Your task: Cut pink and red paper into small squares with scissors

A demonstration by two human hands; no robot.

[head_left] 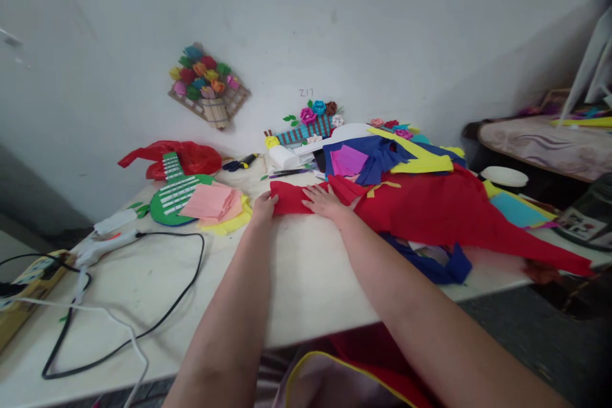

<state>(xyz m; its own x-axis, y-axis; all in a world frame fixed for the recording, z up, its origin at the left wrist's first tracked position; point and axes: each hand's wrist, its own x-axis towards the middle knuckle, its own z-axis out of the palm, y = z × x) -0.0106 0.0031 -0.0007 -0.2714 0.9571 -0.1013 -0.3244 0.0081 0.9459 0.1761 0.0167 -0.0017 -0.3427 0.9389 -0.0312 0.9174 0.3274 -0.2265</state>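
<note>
A long sheet of red felt (430, 207) spreads across the right of the table, and its narrow end lies flat before me. My left hand (264, 204) pinches the left edge of this red felt between thumb and fingers. Fingers spread, my right hand (325, 201) lies flat on top of the same strip, pressing it to the table. Just right of that hand a thin yellow scrap (382, 187) rests on the felt. Behind are blue felt (382, 162), a purple piece (348, 161) and yellow felt (421, 159).
To the left lie a green guitar-shaped craft (176, 201), pink felt pieces (210, 203), a white glue gun (108, 247) with a looping black cord (203, 255) and a power strip (33, 287). Scissors (241, 162) sit at the back. A jar (590, 217) stands at the right edge.
</note>
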